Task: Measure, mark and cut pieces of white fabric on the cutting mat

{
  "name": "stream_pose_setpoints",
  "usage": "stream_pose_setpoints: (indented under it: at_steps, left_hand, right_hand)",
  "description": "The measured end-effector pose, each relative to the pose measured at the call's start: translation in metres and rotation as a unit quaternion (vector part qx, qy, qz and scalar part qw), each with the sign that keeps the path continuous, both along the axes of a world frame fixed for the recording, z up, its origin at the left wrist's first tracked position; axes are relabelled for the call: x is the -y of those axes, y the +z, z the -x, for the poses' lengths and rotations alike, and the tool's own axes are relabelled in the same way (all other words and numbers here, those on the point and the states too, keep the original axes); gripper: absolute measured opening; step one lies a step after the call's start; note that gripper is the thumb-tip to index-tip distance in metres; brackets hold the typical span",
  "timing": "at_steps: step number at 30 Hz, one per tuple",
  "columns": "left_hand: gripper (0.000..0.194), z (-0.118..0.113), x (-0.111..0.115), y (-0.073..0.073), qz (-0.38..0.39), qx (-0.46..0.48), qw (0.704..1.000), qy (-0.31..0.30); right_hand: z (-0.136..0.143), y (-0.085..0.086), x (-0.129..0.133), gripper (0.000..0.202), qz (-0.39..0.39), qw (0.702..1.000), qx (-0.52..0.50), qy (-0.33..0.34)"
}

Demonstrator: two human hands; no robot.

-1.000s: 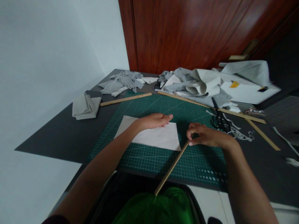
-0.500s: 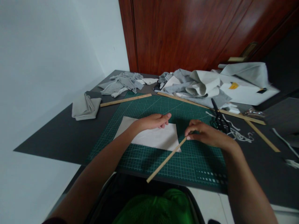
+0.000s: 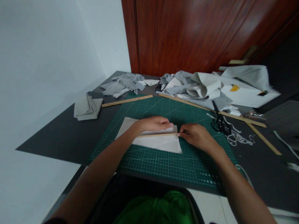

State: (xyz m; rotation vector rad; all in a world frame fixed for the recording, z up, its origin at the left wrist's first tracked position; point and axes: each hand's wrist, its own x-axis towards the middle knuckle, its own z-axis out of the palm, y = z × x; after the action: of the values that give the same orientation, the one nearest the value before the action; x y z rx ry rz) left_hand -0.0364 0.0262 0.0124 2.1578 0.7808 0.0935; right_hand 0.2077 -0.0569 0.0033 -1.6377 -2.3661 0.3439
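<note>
A white cloth piece point(image 3: 158, 143) lies on the green cutting mat point(image 3: 158, 166). Across it, roughly left to right, runs a thin wooden ruler point(image 3: 156, 135), its left part hidden by my left forearm. My left hand point(image 3: 157, 123) rests over the upper part of the cloth, just above the ruler, palm down with fingers stretched out and holding nothing. At the cloth's right edge, my right hand point(image 3: 192, 134) pinches the ruler's right end between thumb and fingers.
Black scissors point(image 3: 219, 121) and tangled white cord point(image 3: 238, 138) lie right of the mat. Wooden rulers point(image 3: 127, 100) border its far side. Folded cloth point(image 3: 87, 107) sits left, with fabric heaps point(image 3: 201, 85) and a white box point(image 3: 247, 93) behind.
The ruler has swung from a slant over the mat's near edge to lie across the cloth. My right hand has moved slightly left with it, and my left hand has flattened.
</note>
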Motion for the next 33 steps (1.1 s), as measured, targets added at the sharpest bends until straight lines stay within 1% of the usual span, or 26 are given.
stream_pose_setpoints:
  at_steps: [2, 4, 7, 9, 11, 15, 17, 23, 28, 31, 33]
  left_hand:
    - [0.048, -0.002, -0.001, -0.003, -0.009, 0.000, 1.000, 0.013]
    - [0.038, -0.004, -0.002, -0.007, -0.015, 0.006, 1.000, 0.012]
    - [0.020, -0.005, -0.003, -0.012, -0.011, 0.028, 1.000, 0.001]
    - [0.015, -0.004, -0.003, -0.014, 0.000, 0.037, 0.999, 0.000]
    - [0.015, -0.003, -0.004, -0.015, 0.005, 0.034, 0.999, 0.004]
    - [0.017, -0.002, -0.004, -0.015, 0.002, 0.023, 1.000, 0.001]
    - [0.017, -0.003, -0.003, -0.014, 0.000, 0.017, 1.000, 0.005]
    - [0.015, -0.006, 0.000, -0.012, -0.023, 0.013, 1.000, 0.006]
    - [0.015, -0.007, 0.004, -0.013, -0.070, 0.015, 0.997, -0.009]
    - [0.017, -0.008, 0.009, -0.013, -0.104, 0.000, 0.995, -0.004]
    - [0.022, -0.009, 0.012, -0.012, -0.133, -0.012, 0.991, -0.004]
  right_hand:
    - [0.004, 0.000, 0.003, 0.010, 0.032, 0.999, -0.012, 0.024]
    - [0.004, 0.001, 0.003, 0.014, 0.060, 0.997, -0.036, 0.036]
    - [-0.003, 0.003, 0.002, 0.024, 0.072, 0.997, -0.029, 0.030]
    - [-0.007, 0.004, 0.000, 0.030, 0.082, 0.996, -0.006, 0.024]
    - [-0.010, 0.004, -0.002, 0.032, 0.099, 0.995, 0.013, 0.026]
    - [-0.011, 0.002, -0.005, 0.016, 0.113, 0.992, 0.040, 0.028]
    - [-0.009, 0.002, -0.004, 0.015, 0.111, 0.992, 0.043, 0.033]
    - [-0.007, 0.004, -0.001, 0.025, 0.116, 0.992, 0.037, 0.039]
    - [-0.008, 0.001, 0.000, 0.034, 0.170, 0.985, 0.025, 0.032]
    - [-0.010, -0.001, -0.001, 0.035, 0.195, 0.980, 0.009, 0.040]
    - [-0.011, -0.003, -0.002, 0.034, 0.204, 0.978, -0.004, 0.047]
